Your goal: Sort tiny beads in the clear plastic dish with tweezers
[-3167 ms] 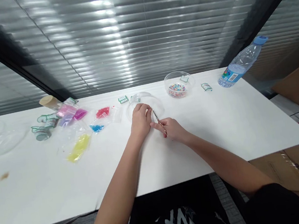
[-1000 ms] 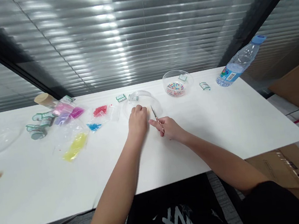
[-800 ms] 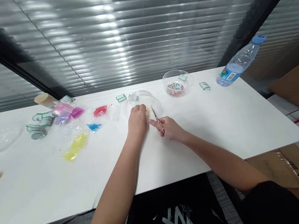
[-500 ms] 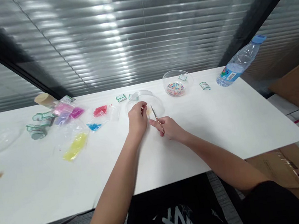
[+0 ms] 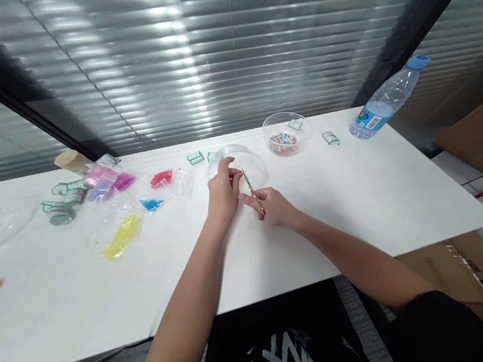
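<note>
In the head view my right hand (image 5: 274,206) is closed round the handles of a small pair of scissors (image 5: 252,190). The narrow blades point up and away from me, close beside my left fingertips. My left hand (image 5: 224,192) has its index finger lifted, with the thumb and other fingers bent together. Whatever is pinched there is too small or hidden to make out. Behind and below both hands sits a clear round plastic dish (image 5: 255,167), partly covered by my left hand.
A clear bowl of colourful beads (image 5: 285,144) stands behind, with a water bottle (image 5: 371,116) at the far right. Leftward lie bags of red (image 5: 162,179), blue (image 5: 152,204) and yellow beads (image 5: 122,237), small jars (image 5: 59,212) and clear lids (image 5: 5,227). Small green-and-white labels (image 5: 331,138) are scattered about.
My left index finger has lifted and the other fingers have shifted slightly right, nearer the blades. The scissors have barely moved.
</note>
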{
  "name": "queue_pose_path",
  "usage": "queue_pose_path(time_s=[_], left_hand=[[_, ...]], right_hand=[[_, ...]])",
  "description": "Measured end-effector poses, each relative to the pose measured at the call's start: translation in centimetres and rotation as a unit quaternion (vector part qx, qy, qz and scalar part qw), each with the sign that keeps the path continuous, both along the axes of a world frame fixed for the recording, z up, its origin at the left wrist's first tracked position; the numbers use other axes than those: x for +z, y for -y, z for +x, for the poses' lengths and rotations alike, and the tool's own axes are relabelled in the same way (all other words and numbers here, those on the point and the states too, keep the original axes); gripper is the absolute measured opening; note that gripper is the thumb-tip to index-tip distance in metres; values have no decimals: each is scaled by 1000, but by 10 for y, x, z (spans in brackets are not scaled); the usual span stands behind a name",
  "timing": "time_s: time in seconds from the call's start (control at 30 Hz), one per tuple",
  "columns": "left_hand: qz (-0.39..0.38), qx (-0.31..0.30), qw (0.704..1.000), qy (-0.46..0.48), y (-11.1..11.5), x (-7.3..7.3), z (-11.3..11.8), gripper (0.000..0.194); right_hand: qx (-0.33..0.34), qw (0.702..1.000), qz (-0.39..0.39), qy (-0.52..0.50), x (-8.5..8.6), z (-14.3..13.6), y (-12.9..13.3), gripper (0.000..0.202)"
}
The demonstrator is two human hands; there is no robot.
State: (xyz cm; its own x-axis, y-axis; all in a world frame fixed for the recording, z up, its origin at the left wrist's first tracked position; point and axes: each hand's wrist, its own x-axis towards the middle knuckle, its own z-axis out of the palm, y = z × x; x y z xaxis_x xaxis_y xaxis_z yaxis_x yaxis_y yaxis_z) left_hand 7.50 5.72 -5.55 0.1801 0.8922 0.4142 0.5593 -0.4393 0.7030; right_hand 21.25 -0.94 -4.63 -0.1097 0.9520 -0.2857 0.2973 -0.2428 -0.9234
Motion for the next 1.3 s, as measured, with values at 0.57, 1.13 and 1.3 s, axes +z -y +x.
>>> queue_pose_path(time_s=[0.57,1.13,1.3], left_hand=[[23,-18,1000,-7,0,-1,0,39],[34,-3,999,-21,-1,-1,0,41],[38,14,997,-64,-1,-1,-2,34]], right_hand=[[1,1000,17,19,-3,0,-2,56],[-15,1000,4,15,-6,1,-3,56],[-17,1000,9,11,-8,1,-3,56]])
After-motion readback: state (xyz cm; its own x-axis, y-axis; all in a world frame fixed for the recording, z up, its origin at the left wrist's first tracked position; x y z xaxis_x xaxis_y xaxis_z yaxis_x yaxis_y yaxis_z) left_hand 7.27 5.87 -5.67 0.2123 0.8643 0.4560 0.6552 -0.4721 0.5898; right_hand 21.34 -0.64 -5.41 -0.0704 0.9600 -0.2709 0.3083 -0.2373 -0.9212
